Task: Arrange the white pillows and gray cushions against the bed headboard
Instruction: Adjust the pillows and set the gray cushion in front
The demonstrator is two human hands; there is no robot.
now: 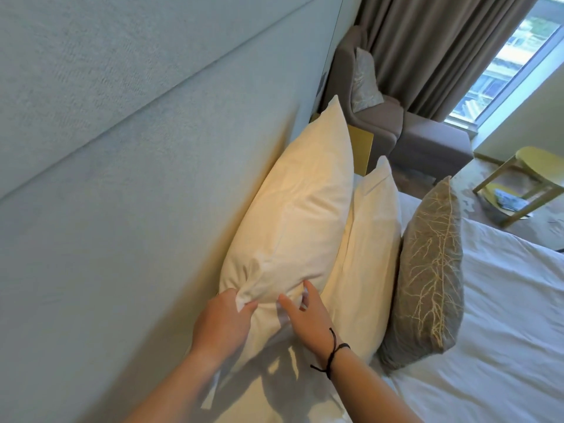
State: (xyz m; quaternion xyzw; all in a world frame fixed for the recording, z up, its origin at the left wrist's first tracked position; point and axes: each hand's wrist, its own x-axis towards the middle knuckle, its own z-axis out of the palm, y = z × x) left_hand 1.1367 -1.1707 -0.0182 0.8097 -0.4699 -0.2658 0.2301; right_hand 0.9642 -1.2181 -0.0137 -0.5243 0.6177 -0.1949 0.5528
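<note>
**Both hands on the near corner of the tall white pillow**

My left hand (224,320) pinches a bunched fold of fabric at the near corner of the big plump white cotton pillow (293,227), fingers curled tight round it. My right hand (305,315), black cord bracelet (334,351) at the wrist, sits just right of that, fingers dug into the same corner, thumb spread. This pillow stands on edge, its back against the pale grey-blue padded fabric headboard (122,148) left of my fingers. Right of my right fingers, a second, smaller white pillow (370,248) leans on the first. Further right, a grey cushion with gold branch embroidery (427,276) leans on that one, standing on the white bed sheet (503,315). Beyond: grey upholstered armchair (427,141), brown curtain (427,50).
</note>
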